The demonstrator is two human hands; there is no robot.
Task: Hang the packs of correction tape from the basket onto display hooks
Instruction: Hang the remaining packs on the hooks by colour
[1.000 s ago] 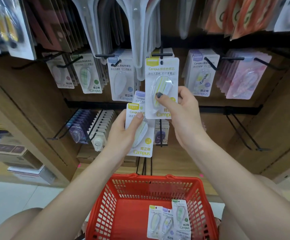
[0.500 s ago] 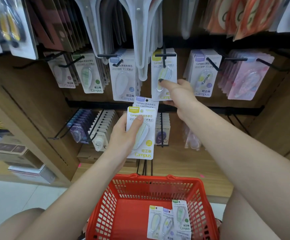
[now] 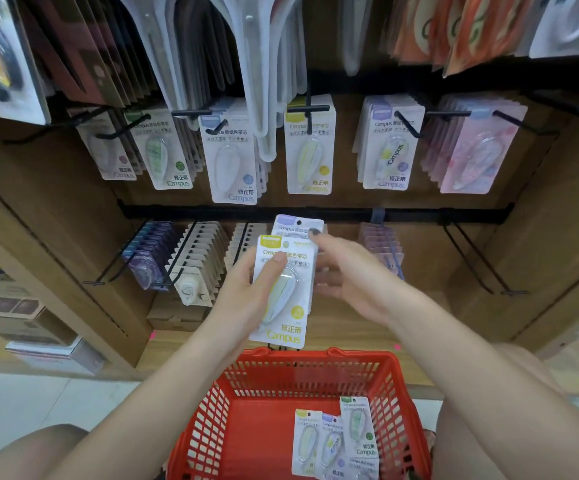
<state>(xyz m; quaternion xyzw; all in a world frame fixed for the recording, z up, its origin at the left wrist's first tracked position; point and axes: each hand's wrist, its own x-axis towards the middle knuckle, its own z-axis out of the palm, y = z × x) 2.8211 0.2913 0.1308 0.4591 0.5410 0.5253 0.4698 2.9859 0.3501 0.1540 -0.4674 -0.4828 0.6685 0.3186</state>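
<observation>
The yellow pack has been left hanging on its hook at upper centre, and the right hand, fingers spread, has been brought back to the packs gripped in the left hand above the basket.

"Campus" + "修正带" printed at the bottom of the yellow-tab pack held in the left hand, top line "Campus 原纸色带芯". Same "Campus"/"修正带" on the hung packs: green, blue, yellow, purple. Green pack in basket reads "修正带 Campus"; smaller print illegible.
</observation>
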